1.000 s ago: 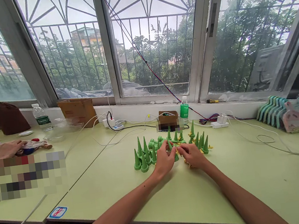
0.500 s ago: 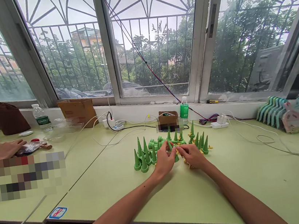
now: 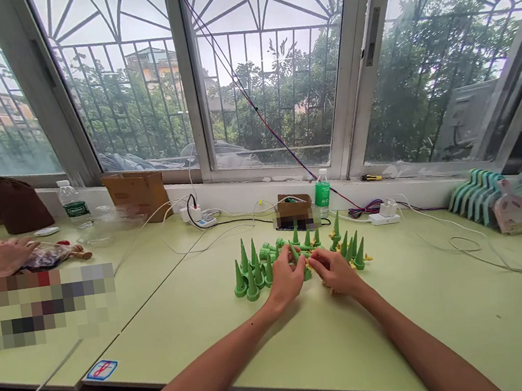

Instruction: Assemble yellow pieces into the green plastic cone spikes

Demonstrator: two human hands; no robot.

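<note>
My left hand (image 3: 287, 280) is closed on a green cone-shaped plastic spike (image 3: 306, 273), held low over the table and tilted, partly hidden by the fingers. Close beside it, my right hand (image 3: 337, 271) pinches a small yellow plastic piece (image 3: 309, 262) against the side of the spike. Whether the piece sits inside the spike cannot be made out. Several green spikes (image 3: 252, 286) stand upright to the left of my hands. More spikes (image 3: 359, 257) stand to the right, with small yellow pieces (image 3: 368, 258) around them. Behind my hands, some green spikes (image 3: 265, 251) lie on their sides.
Along the window wall are a small cardboard box (image 3: 293, 204), a green-labelled bottle (image 3: 323, 191) and a power strip (image 3: 384, 219) with cables. Teal racked items (image 3: 469, 199) and a pink dustpan (image 3: 517, 213) stand at right. Another person's hand (image 3: 7, 258) is at far left.
My hands stay almost in place, with the spike's tip leaning slightly further left. The other person's hand at far left has shifted left.
</note>
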